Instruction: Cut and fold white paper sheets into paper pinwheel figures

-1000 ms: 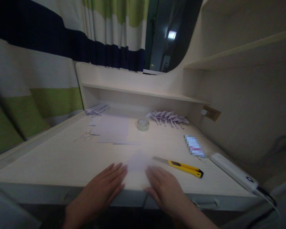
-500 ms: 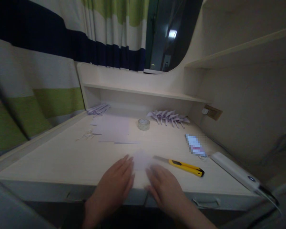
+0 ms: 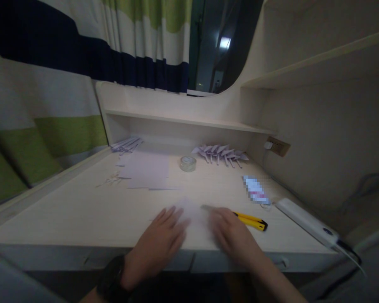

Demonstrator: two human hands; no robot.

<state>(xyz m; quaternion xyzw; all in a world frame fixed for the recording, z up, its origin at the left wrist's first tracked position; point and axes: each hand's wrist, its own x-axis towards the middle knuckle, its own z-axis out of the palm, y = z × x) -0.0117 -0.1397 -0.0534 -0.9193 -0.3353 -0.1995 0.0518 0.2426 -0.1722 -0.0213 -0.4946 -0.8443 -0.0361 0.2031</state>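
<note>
We have a small pale sheet of paper (image 3: pixel 194 214) lying flat at the near edge of the table (image 3: pixel 82 210), between our hands. Our left hand (image 3: pixel 162 242) lies open, fingers spread, pressing its left side; our right hand (image 3: pixel 232 237) lies flat and blurred on its right side. The sheet looks thin, light and easily creased, so we judge it best handled at its edges or corners. Just right lies a yellow utility knife (image 3: pixel 244 219); farther off sit a tape roll (image 3: pixel 188 163), loose sheets (image 3: pixel 147 170) and folded paper pieces (image 3: pixel 220 152).
</note>
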